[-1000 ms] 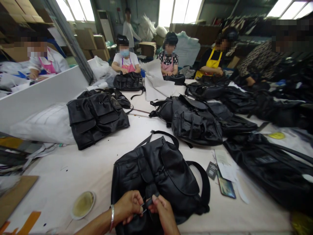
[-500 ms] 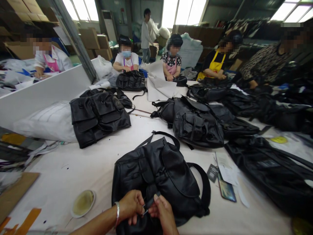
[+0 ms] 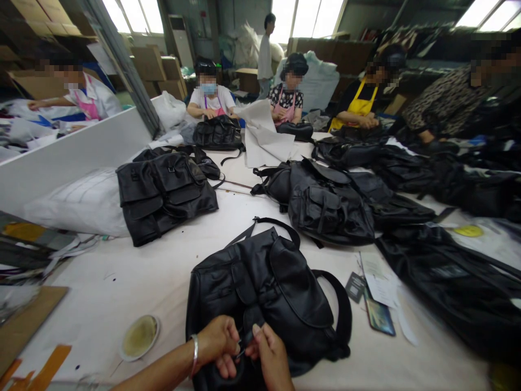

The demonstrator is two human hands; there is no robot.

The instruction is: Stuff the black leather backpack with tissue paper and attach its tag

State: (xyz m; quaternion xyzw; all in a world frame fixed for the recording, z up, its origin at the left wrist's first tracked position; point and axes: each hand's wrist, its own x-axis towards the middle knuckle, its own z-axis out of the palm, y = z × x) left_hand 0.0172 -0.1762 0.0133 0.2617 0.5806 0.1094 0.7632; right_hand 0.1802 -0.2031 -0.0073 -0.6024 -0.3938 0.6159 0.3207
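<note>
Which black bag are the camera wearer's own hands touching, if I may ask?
The front-centre backpack: left hand and right hand touch only that one.

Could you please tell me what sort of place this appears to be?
Probably a bag factory or finishing workshop: similar black backpacks lie across a big work table, aproned co-workers are gathered at its far side, and cardboard boxes are stacked behind.

The pale worktop (image 3: 154, 277) spreads out under and beyond the left hand (image 3: 222, 345). Off to that hand's left, a low white partition (image 3: 73, 155) runs away to a slanting metal post (image 3: 122, 61). Far beyond the hand, cardboard boxes (image 3: 148, 62) and a tall white cabinet (image 3: 182, 43) stand before a dull greenish wall (image 3: 240, 13) with bright windows (image 3: 310, 21).
</note>
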